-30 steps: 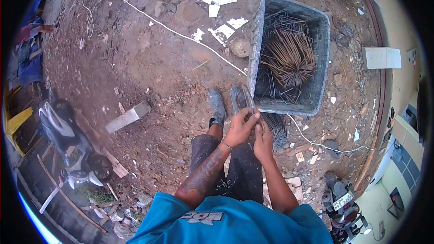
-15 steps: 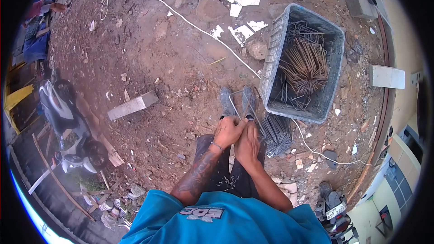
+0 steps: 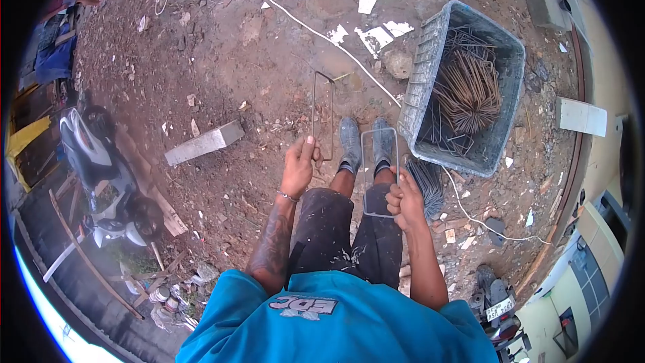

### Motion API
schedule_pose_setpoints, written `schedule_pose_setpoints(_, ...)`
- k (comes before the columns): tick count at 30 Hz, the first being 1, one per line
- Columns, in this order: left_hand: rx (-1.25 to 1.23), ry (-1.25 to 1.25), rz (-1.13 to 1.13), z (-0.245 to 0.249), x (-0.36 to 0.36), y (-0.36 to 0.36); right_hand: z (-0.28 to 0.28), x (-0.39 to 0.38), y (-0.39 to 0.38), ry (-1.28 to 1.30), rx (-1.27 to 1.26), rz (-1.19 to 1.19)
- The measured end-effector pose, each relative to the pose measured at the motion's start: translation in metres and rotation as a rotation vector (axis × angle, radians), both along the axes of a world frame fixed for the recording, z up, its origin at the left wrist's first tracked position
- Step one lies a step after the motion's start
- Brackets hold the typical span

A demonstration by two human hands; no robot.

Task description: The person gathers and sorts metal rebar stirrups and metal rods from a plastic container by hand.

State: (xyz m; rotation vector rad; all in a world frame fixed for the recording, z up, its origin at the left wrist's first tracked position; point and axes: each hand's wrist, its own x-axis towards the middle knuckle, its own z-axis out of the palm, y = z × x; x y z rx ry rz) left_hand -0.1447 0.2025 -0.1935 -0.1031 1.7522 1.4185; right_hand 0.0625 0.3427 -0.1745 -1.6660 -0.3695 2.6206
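Note:
My left hand [image 3: 299, 169] is closed on a rectangular rebar stirrup [image 3: 314, 104], a thin bent steel rod held upright in front of my left knee. My right hand [image 3: 406, 199] grips another rebar stirrup [image 3: 364, 171], greyer in colour, which stands before my right boot and thigh. The two stirrups are apart from each other. To the right of my boots lies a bundle of grey stirrups [image 3: 426, 187], partly hidden behind my right hand and the bin. Inside the grey plastic bin [image 3: 413, 87] is a rusty bundle of stirrups [image 3: 474, 91], with looser ones around it.
A white cable [image 3: 289, 20] crosses the dirt ground and passes by the bin. Broken white tiles [image 3: 376, 37] lie ahead. A concrete block [image 3: 205, 144] rests at left, near a parked motorcycle [image 3: 111, 181]. Another person's arm [image 3: 84, 0] shows at far left.
My hands were together over one spot near my boots; they have moved apart. Each now holds a separate stirrup, the left one carried leftward. My view has shifted slightly.

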Motion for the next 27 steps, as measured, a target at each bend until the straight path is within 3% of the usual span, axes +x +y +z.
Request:
schedule_pose_setpoints(1,0.000,-0.020,-0.002,0.002,-0.002,-0.001,-0.004,0.007,0.006,-0.020,0.000,-0.002)
schedule_pose_setpoints(3,0.156,-0.206,0.069,0.006,-0.009,0.000,-0.012,0.012,0.014,0.233,-0.218,-0.243)
schedule_pose_setpoints(8,0.296,-0.424,0.045,0.007,0.007,-0.004,-0.020,0.011,0.015,0.486,-0.369,-0.476)
schedule_pose_setpoints(10,0.389,-0.630,0.203,0.006,0.021,-0.001,-0.026,0.005,0.009,0.691,-0.570,-0.696)
schedule_pose_setpoints(11,0.467,-0.670,0.149,0.009,0.024,0.002,-0.028,0.001,0.006,0.696,-0.571,-0.694)
schedule_pose_setpoints(14,0.327,-0.637,0.081,0.029,0.045,0.025,-0.034,-0.009,-0.004,0.744,-0.680,-0.813)
schedule_pose_setpoints(16,0.386,-0.662,0.044,0.027,0.054,0.022,-0.043,-0.010,-0.012,0.486,-0.550,-0.709)
schedule_pose_setpoints(17,0.407,-0.677,0.021,0.030,0.057,0.022,-0.040,-0.012,-0.013,0.379,-0.326,-0.527)
schedule_pose_setpoints(18,0.428,-0.693,0.000,0.033,0.059,0.023,-0.040,-0.016,-0.015,0.385,-0.320,-0.529)
schedule_pose_setpoints(21,0.403,-0.570,-0.089,0.031,0.080,0.024,-0.037,-0.029,-0.032,-0.305,0.613,0.190)
schedule_pose_setpoints(22,0.347,-0.499,-0.133,0.029,0.089,0.024,-0.034,-0.028,-0.033,-0.308,0.614,0.185)
schedule_pose_setpoints(25,0.338,-0.477,-0.119,0.033,0.100,0.031,-0.034,-0.023,-0.029,-0.389,1.108,0.481)
schedule_pose_setpoints(26,0.328,-0.485,-0.116,0.037,0.101,0.032,-0.028,-0.024,-0.022,-0.411,1.103,0.471)
schedule_pose_setpoints(27,0.254,-0.453,-0.185,0.043,0.100,0.035,-0.017,-0.026,-0.008,-0.149,0.776,0.335)
